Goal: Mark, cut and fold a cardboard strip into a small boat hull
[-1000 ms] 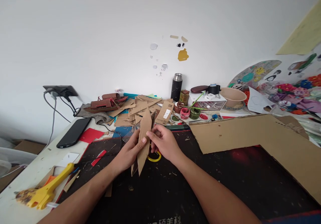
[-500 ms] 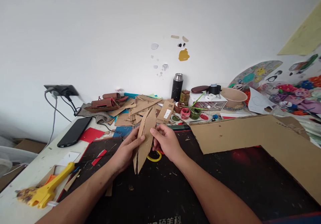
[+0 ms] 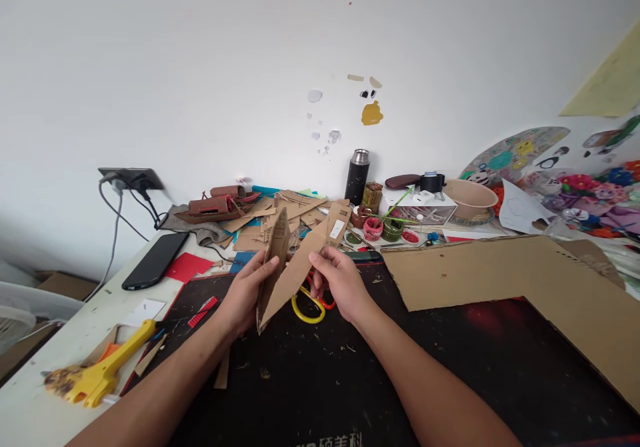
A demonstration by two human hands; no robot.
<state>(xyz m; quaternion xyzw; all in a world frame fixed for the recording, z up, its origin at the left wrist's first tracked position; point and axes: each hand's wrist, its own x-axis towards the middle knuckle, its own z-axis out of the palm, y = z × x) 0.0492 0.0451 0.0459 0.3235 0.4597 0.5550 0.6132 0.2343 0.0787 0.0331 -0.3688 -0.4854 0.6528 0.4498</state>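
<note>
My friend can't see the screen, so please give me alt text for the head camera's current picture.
A person's left hand and right hand each hold a pointed cardboard piece, the pieces spread apart at the top, above a dark mat. Behind are cardboard scraps, paint jars and a black flask.

Black flask (image 3: 357, 181) behind paint jars (image 3: 393, 230); phone (image 3: 155, 262) beside red paper (image 3: 189, 267)
</note>
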